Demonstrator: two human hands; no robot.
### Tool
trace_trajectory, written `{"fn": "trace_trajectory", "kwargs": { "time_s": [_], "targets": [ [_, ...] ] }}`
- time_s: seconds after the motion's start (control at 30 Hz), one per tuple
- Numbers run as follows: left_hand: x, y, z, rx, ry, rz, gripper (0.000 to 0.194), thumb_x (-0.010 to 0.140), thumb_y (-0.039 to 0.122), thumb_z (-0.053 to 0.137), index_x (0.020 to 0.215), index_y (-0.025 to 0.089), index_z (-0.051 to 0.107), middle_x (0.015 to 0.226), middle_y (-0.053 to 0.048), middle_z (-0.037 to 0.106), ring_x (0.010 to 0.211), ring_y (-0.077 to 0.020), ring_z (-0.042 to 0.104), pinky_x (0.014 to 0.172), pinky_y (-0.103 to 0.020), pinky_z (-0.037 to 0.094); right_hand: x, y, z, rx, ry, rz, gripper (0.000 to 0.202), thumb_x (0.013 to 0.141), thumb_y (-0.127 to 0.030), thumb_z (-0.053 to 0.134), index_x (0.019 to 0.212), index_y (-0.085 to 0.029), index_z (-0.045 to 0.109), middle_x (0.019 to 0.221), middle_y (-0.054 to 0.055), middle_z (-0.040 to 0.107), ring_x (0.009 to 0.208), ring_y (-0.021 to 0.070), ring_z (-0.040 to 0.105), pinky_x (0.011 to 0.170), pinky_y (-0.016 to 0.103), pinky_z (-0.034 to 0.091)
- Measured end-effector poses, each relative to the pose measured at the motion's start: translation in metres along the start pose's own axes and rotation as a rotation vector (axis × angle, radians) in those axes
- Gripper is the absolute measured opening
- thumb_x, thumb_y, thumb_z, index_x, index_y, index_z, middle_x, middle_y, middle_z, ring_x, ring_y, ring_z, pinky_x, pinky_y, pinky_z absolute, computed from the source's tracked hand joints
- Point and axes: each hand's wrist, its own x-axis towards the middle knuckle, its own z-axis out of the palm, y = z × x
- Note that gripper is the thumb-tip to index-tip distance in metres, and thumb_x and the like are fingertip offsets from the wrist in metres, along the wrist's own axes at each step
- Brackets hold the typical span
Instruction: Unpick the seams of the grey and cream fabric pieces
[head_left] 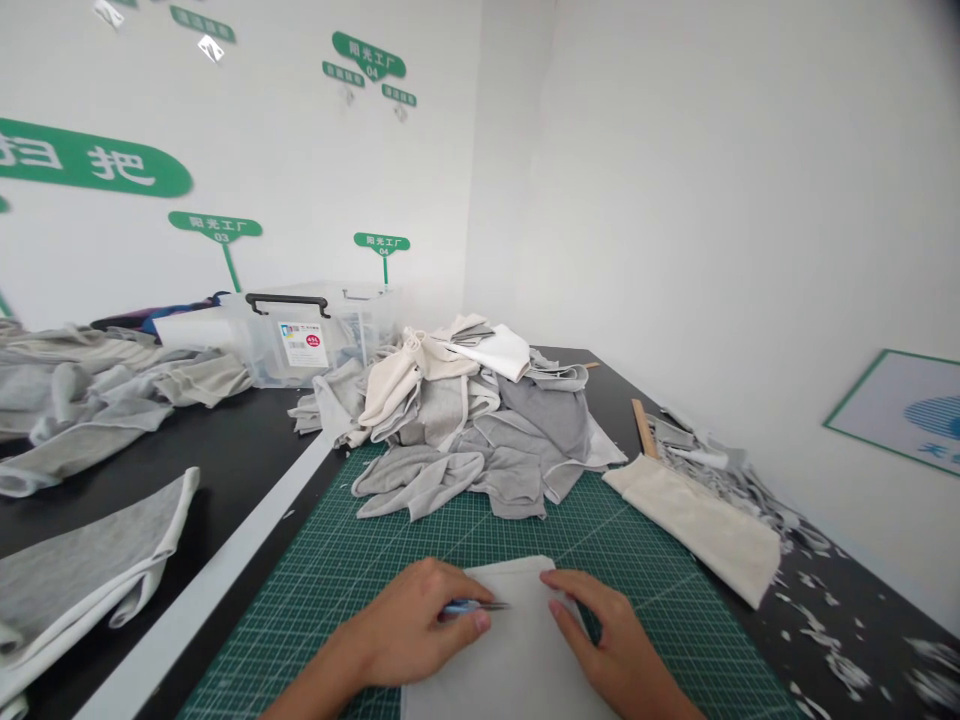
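A light grey piece of cloth point(517, 660) lies flat on the green cutting mat point(300, 600) right in front of me. My left hand point(416, 620) is closed around a small tool with a blue handle point(459, 607); its thin metal tip points right, over the cloth. I cannot make out the tool's exact kind. At the cloth's upper right corner, my right hand point(611, 640) rests with thumb and forefinger apart, their tips touching the fabric.
A heap of grey and cream cloths point(480, 420) covers the mat's far end. Behind it stands a clear plastic box point(300, 350). Folded cream cloth point(705, 520), a wooden strip point(643, 428) and scraps point(832, 640) lie right. More grey cloths point(90, 400) lie left.
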Motion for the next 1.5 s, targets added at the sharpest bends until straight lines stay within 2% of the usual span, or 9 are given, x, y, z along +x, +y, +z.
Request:
{"fn": "trace_trajectory", "kwargs": {
  "time_s": [0.2,0.37,0.6,0.77,0.93,1.17,1.37,1.5],
  "targets": [
    [0.004,-0.001,0.001,-0.032,0.003,0.042,0.025,0.093,0.033,0.051,0.111,0.030,0.068,0.104,0.003,0.071,0.096,-0.0168,0.063,0.088,-0.025,0.040,0.001,-0.004,0.002,0.016,0.016,-0.053,0.027,0.089,-0.028,0.052,0.109,-0.021,0.068,0.109,0.010,0.070,0.102,0.0227,0.066,0.090,0.035,0.055],
    [0.003,-0.004,0.003,-0.031,0.025,0.024,0.022,0.088,0.035,0.058,0.105,0.027,0.069,0.101,0.001,0.071,0.093,-0.0183,0.063,0.085,-0.025,0.041,0.001,-0.002,0.003,0.022,0.005,-0.040,0.026,0.089,-0.027,0.051,0.107,-0.021,0.068,0.109,0.010,0.070,0.102,0.0233,0.066,0.091,0.036,0.055],
    [0.004,-0.004,0.005,0.030,-0.015,0.084,0.024,0.092,0.037,0.051,0.098,0.022,0.069,0.087,-0.003,0.069,0.082,-0.0189,0.062,0.079,-0.026,0.041,0.001,-0.002,0.002,0.028,-0.006,-0.018,0.026,0.089,-0.027,0.051,0.107,-0.022,0.068,0.109,0.009,0.070,0.102,0.0231,0.066,0.092,0.036,0.054],
    [0.003,-0.003,0.006,0.057,-0.003,0.095,0.026,0.095,0.034,0.045,0.099,0.022,0.068,0.088,-0.003,0.067,0.082,-0.0185,0.061,0.077,-0.025,0.041,0.002,-0.003,0.001,0.032,-0.013,-0.019,0.026,0.089,-0.027,0.051,0.108,-0.022,0.068,0.109,0.009,0.070,0.103,0.0233,0.066,0.092,0.036,0.054],
    [0.001,-0.004,0.007,0.114,0.020,0.046,0.023,0.092,0.038,0.053,0.107,0.025,0.064,0.088,-0.001,0.065,0.079,-0.0173,0.059,0.075,-0.025,0.040,0.001,-0.001,0.002,0.030,-0.014,-0.027,0.026,0.089,-0.027,0.051,0.109,-0.022,0.068,0.110,0.008,0.069,0.104,0.0228,0.065,0.092,0.035,0.053],
    [0.001,-0.003,0.010,0.205,-0.017,0.121,0.019,0.094,0.033,0.048,0.086,0.020,0.060,0.083,-0.002,0.064,0.078,-0.0177,0.060,0.068,-0.025,0.038,-0.001,0.003,0.004,0.007,-0.030,-0.009,0.027,0.090,-0.028,0.051,0.111,-0.022,0.066,0.113,0.008,0.068,0.106,0.0225,0.064,0.094,0.037,0.052],
    [0.002,-0.005,0.011,0.239,-0.020,0.129,0.021,0.097,0.031,0.042,0.090,0.021,0.059,0.085,-0.001,0.064,0.080,-0.0178,0.060,0.069,-0.025,0.038,-0.001,0.005,0.005,0.010,-0.056,-0.014,0.027,0.091,-0.028,0.049,0.113,-0.022,0.064,0.115,0.008,0.067,0.108,0.0221,0.062,0.096,0.037,0.050],
    [0.001,-0.005,0.011,0.236,-0.009,0.087,0.019,0.095,0.035,0.046,0.094,0.022,0.059,0.085,-0.001,0.063,0.079,-0.0180,0.060,0.069,-0.026,0.038,-0.001,0.005,0.005,0.010,-0.054,-0.010,0.027,0.091,-0.028,0.049,0.113,-0.022,0.064,0.115,0.008,0.067,0.108,0.0222,0.062,0.096,0.037,0.050]
  ]
}}
